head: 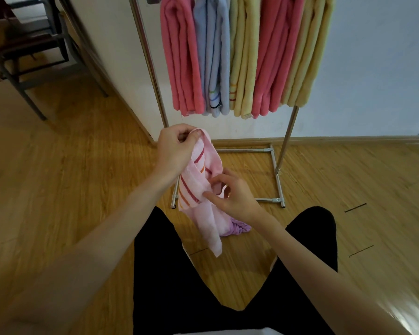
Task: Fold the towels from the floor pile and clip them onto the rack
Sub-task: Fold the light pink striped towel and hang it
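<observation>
Your left hand (177, 148) pinches pink striped towel (198, 187) corner high so it hangs free; right hand (232, 194) pinches lower edge, hunting fold line.

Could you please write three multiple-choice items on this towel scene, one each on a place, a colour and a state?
1. Where is the lilac towel?
A. on the rack
B. on the floor behind the pink striped towel
C. on the chair

2. What colour is the leftmost hanging towel?
A. coral pink
B. green
C. white

3. How is the pink striped towel held?
A. by both hands
B. by one hand only
C. by neither hand

Answers: 1 B, it lies on the wooden floor beneath the held towel. 2 A, coral pink beside the blue towel. 3 A, the left hand pinches its top and the right hand grips lower.
</observation>
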Available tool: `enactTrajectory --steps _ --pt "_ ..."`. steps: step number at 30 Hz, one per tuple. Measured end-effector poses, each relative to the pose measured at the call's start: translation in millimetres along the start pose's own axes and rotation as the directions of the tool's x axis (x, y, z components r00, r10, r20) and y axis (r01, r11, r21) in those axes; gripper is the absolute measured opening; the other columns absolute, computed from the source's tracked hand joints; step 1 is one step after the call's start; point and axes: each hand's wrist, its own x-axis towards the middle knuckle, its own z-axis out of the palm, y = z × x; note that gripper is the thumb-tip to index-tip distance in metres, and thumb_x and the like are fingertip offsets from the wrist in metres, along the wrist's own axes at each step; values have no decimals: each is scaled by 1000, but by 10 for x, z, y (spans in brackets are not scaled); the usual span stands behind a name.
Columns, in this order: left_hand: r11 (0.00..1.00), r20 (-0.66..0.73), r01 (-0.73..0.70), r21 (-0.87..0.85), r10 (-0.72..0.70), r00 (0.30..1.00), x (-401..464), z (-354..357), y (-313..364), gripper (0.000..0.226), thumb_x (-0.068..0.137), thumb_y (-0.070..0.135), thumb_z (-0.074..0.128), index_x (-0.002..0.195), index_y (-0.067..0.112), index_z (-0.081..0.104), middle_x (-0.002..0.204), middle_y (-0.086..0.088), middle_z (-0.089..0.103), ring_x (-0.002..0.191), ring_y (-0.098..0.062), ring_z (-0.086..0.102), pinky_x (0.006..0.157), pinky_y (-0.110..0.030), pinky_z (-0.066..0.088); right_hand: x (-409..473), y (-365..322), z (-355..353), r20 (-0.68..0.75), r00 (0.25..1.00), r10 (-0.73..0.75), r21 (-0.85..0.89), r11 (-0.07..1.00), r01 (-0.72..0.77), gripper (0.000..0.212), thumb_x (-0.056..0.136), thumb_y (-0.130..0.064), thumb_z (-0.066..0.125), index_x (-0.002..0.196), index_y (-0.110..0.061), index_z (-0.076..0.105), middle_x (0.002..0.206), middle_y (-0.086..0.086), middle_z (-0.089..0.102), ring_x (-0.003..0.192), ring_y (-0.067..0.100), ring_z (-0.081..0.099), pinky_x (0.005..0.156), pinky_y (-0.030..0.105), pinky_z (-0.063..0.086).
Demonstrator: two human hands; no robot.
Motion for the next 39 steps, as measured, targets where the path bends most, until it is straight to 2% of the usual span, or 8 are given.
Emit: enactTrajectory --steps 8,14,17,21,27,29,33,39 --pt "999 -34 29 -46 -31 999 59 -66 -18 12 91 11 60 88 16 71 79 8 67 78 -7 63 69 -19 50 13 -28 -311 -120 992 46 29 999 -42 14 86 -22 68 80 -10 63 70 -11 53 60 4 49 54 16 40" --pt "987 -1 82 -136 -83 997 96 -223 85 11 91 4 59 87 6 69 78 -10 70 66 -17 70 55 -25 57 169 -160 -773 -271 961 51 14 999 -49 6 86 -10 67 86 -4 66 71 -5 62 62 4 56 57 14 44" --pt "996 11 50 -71 -49 999 125 -305 140 10 89 2 59 89 3 70 72 -12 68 59 -17 69 54 -24 57 266 -240 -973 -270 963 24 -64 997 -43 6 84 -8 68 86 -3 67 77 6 67 69 15 62 62 22 52" --pt "995 16 -59 78 58 998 173 -401 228 11 87 3 61 82 9 69 65 -6 67 52 -11 67 51 -21 55 388 -347 -1161 -241 970 -45 -149 989 9 4 81 -5 68 85 -4 68 79 5 67 72 17 64 69 30 57" --pt "896 -36 -260 360 292 956 248 -461 280 11 83 18 65 72 14 67 60 4 61 56 -8 59 52 -16 45 500 -481 -1254 -291 946 -144 -196 977 89 8 76 2 67 79 -5 66 75 2 66 68 12 62 67 22 55" --pt "859 11 -272 433 296 955 261 -469 260 14 81 21 66 68 15 64 59 5 58 58 -7 55 53 -17 38 517 -483 -1257 -321 937 -141 -197 977 80 8 76 2 67 79 -5 65 74 2 65 68 11 60 65 17 53" --pt "825 212 -245 509 156 965 283 -455 167 16 78 25 67 65 17 62 62 4 58 62 -10 56 55 -26 42 537 -432 -1228 -365 925 -103 -165 985 45 9 78 3 66 83 -3 61 75 3 64 68 11 60 64 14 51" --pt "901 487 -246 358 44 872 259 -369 98 13 84 10 58 86 23 60 83 5 60 81 -13 59 64 -23 45 546 -360 -1165 -393 919 -41 -83 996 9 23 80 3 64 98 -4 53 78 4 64 70 15 62 66 17 52"
